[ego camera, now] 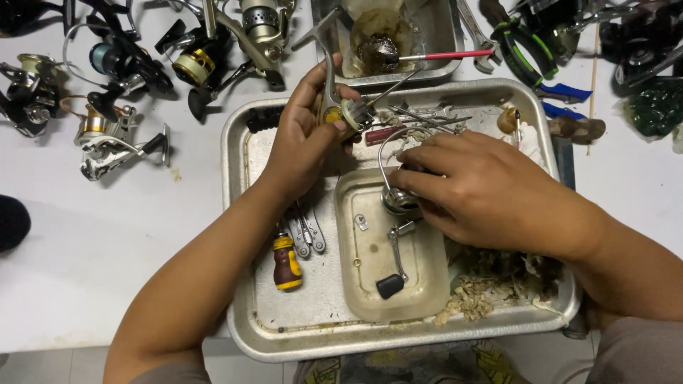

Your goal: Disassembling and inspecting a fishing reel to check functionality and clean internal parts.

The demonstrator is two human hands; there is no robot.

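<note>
The left hand (302, 139) grips a reel body (334, 107) above the metal tray (242, 213); the right hand (477, 188) (fingers curled closed) clasps a rotor (397, 200) over the small inner tray (370, 284).

The surface (107, 235) is plain white. The large tray (284, 334) is dull silver metal, and the small tray (363, 284) inside it looks a yellowed cream, perhaps stained. A stubby screwdriver (287, 263) has a dark brown handle with yellow bands. The crank handle (393, 274) is silver with a black knob. A brush (441, 55) has a red shaft. The reels (121, 67) at upper left are black, silver and gold.
</note>
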